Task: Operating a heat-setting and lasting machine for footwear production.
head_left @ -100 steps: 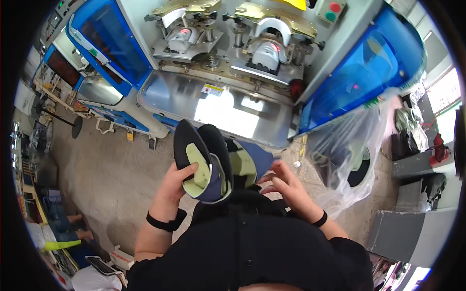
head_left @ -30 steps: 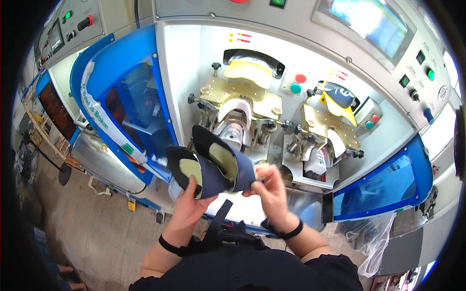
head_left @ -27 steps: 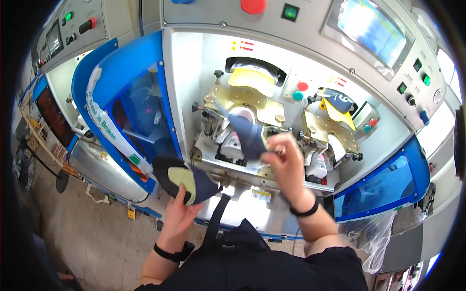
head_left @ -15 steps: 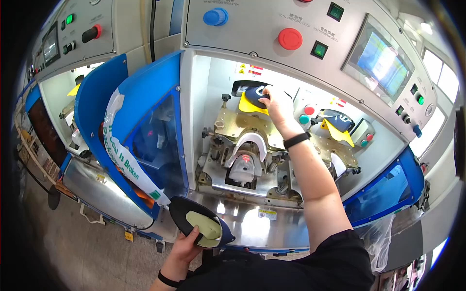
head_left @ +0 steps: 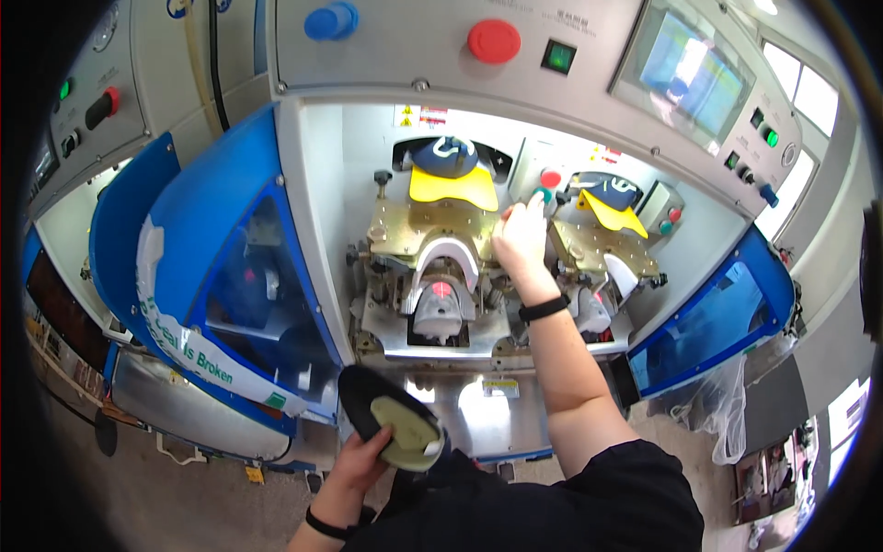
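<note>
My left hand grips a dark cap low in front of me, its pale green inner side turned up. My right hand reaches into the lit machine bay with nothing in it, fingers stretched toward a green button below a red one; whether a fingertip touches it I cannot tell. Left of that hand, a navy cap with a yellow brim sits on the left station. A similar navy and yellow cap is on the right station.
Below the left cap are a white curved piece and a metal form with a red light mark. A blue guard door swings out at left. Overhead runs a control panel with a red emergency knob and a screen.
My right hand has let go of the left navy and yellow cap and moved right and down toward the buttons. My left hand still holds its cap, now tilted more upright.
</note>
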The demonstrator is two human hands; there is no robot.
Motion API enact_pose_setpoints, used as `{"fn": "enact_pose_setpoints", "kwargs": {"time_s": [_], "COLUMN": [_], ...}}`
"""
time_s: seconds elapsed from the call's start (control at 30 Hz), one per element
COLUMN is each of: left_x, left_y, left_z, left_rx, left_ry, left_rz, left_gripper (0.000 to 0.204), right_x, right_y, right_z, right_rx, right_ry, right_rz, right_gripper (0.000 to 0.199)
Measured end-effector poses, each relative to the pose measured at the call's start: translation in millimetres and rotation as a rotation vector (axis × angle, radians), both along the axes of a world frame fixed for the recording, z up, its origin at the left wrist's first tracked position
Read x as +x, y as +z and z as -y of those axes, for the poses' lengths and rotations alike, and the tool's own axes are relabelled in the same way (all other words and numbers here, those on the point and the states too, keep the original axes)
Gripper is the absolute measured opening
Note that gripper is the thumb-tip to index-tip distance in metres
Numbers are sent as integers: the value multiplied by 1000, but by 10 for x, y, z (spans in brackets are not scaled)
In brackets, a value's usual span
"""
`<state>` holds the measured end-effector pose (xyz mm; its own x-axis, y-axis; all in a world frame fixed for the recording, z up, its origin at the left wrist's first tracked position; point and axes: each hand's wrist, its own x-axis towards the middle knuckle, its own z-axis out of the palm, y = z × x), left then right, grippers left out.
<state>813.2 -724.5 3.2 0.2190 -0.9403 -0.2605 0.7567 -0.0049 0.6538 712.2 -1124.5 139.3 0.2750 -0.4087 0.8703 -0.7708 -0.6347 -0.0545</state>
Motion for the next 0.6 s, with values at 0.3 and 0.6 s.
{"fn": "enact_pose_setpoints", "kwargs": {"time_s": [0.3,0.6], "left_x": [-14,-501], "left_y": [296,-147], "left_z": [649,1010], "left_rx": [-145,43], "left_ry": [43,-297], "left_rz": [-176,90], "left_gripper": [28,29], "right_x": [-599,-1403], "right_y": [-366,-1171], "right_z": [-1841,-2734], "right_rx": [972,1183], "right_ry": [898,812], "right_rz": [214,384], "right_gripper": [10,25]}}
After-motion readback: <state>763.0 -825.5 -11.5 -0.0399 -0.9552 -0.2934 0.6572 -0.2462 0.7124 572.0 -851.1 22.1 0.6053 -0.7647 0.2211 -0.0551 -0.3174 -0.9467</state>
